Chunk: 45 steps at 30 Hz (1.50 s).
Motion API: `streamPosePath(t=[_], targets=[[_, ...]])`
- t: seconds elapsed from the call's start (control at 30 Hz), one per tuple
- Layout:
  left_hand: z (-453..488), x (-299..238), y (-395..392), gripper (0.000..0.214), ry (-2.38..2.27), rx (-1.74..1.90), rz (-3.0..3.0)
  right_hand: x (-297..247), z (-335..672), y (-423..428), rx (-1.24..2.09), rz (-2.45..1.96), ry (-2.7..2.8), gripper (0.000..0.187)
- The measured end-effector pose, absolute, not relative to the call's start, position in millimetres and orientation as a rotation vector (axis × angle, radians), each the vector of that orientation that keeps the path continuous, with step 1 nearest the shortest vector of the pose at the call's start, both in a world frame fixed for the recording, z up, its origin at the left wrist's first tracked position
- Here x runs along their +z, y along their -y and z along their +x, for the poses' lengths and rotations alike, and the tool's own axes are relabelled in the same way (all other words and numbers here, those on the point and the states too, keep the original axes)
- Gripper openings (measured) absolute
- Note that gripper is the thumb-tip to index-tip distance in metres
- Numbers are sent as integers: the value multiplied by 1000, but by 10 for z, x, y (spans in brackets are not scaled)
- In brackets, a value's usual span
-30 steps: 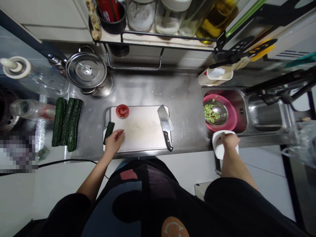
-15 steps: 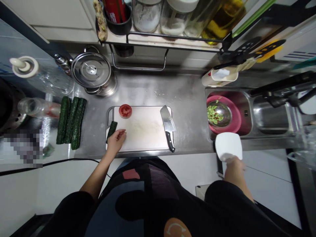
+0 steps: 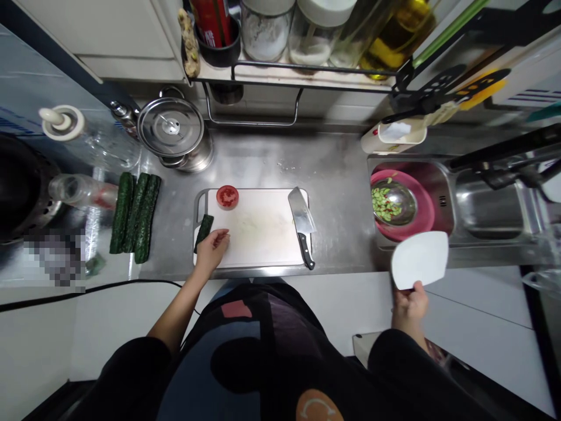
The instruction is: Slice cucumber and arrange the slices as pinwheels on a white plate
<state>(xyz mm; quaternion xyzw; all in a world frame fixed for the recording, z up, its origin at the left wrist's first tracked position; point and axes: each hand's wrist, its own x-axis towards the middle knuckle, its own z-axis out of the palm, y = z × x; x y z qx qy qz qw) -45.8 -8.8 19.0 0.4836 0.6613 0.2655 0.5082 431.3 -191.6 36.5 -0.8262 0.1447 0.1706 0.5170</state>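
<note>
My left hand rests on the front left of the white cutting board, fingers curled loosely, touching a short piece of cucumber. A red tomato half lies at the board's back left. A cleaver with a black handle lies on the board's right side. My right hand is off the counter's front edge, pinching the lower edge of a white plate. A steel bowl of chopped green vegetables sits in a pink basin in the sink.
Three whole cucumbers lie on the steel counter left of the board. A lidded steel pot stands behind them, bottles further left. A wire shelf with jars and oil hangs above. A tap crosses the sink.
My right hand has pulled the white plate back from the sink's front edge toward me and tipped it. The left hand has stayed on the board by the cucumber piece.
</note>
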Motion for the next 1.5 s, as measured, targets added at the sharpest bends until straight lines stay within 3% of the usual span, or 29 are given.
streamPosePath(t=[0.2,0.37,0.77,1.5], targets=[[-438,158,127,48,-1601,615,1223,212,4364,1373,437,-1759,-246,18],[-393,207,140,44,-1576,615,1263,-17,4158,477,715,-1612,13,16],[-430,250,186,35,-1595,652,1289,-45,2780,-1367,1286,-1800,347,20],[-610,173,226,33,-1677,681,1197,-83,2295,-1835,1363,-1993,652,27]])
